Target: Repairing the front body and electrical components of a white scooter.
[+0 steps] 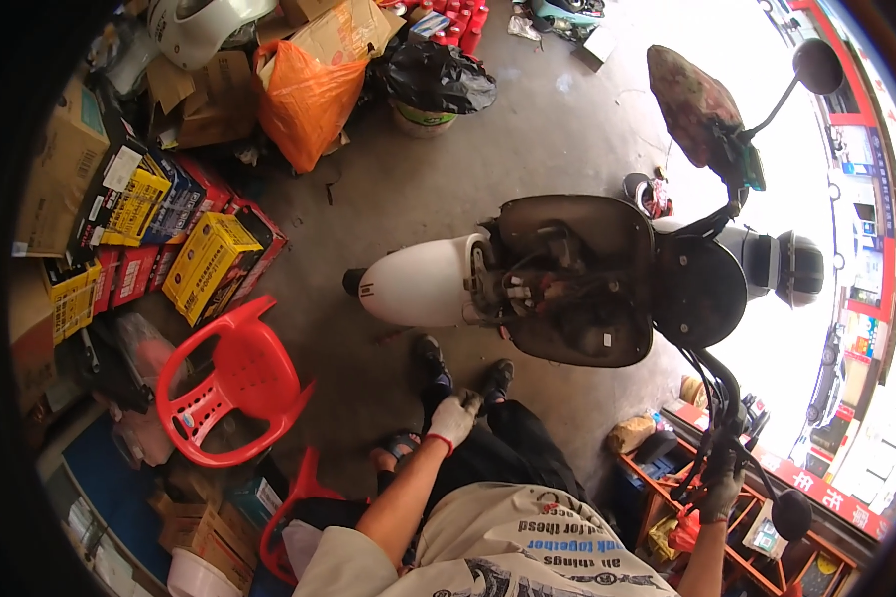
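A scooter with a white front fender [413, 284] and a dark, opened-up front section [577, 289] stands side-on before me. My right hand [722, 483], in a dirty work glove, is wrapped round the handlebar end [727, 438] at the lower right. My left hand [456, 418], in a pale glove with darkened fingertips, hangs over my dark trousers with its fingers curled; whether it holds anything is unclear. A mirror [791, 512] sticks out beside my right hand.
Red plastic chairs [249, 368] stand at left, beside stacked boxes [214, 264]. Bags, cartons and a covered bucket [423, 119] lie behind the scooter. An orange metal rack [647, 478] is at lower right. A sandaled foot [398, 448], apparently another person's, shows near the chairs.
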### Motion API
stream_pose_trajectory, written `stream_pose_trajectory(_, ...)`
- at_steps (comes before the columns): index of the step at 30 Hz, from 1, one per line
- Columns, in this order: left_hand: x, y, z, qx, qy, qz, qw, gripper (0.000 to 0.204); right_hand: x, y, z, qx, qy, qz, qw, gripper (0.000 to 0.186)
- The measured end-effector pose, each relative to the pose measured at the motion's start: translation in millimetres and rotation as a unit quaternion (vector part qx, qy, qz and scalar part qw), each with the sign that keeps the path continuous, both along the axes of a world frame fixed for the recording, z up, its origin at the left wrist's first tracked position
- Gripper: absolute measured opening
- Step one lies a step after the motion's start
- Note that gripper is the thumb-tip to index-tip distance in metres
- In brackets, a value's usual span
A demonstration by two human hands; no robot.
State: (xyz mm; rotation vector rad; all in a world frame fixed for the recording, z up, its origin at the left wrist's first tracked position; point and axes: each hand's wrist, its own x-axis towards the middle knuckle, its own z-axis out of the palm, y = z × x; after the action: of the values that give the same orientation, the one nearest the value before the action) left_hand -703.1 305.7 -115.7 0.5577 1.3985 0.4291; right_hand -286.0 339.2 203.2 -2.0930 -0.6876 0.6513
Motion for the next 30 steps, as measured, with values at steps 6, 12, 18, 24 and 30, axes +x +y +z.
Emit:
stream_pose_trajectory(6, 9.1, -6.7, -10.0, -0.001, -0.004, -0.038, 0.999, 0.028, 26.3, -14.5, 4.4, 0.003, 0.045, 0.006, 0.999, 0.041)
stream_pose_trajectory(12, 16.8, -4.3, -15.2, -0.015, -0.017, -0.042, 0.999, 0.027, 34.8, -19.7, 5.4, -0.019, 0.023, -0.023, 0.999, 0.038)
stream_pose_trajectory(18, 17.1, -8.8, -27.5, 0.011, 0.004, -0.064, 0.998, 0.027, 24.4, -22.7, -3.4, 0.008, -0.062, -0.045, 0.997, 0.031)
stream_pose_trajectory(24, 11.9, -8.4, -32.8, -0.029, -0.023, 0.001, 0.999, 0.023, 8.2, -17.3, 3.1, 0.001, -0.046, -0.051, 0.998, 0.031)
stream_pose_trajectory(30, 3.6, 3.9, -29.4, -0.05, 0.029, 0.015, 0.998, 0.023, 21.9, -33.9, 13.0, -0.046, -0.032, -0.066, 0.996, 0.03)
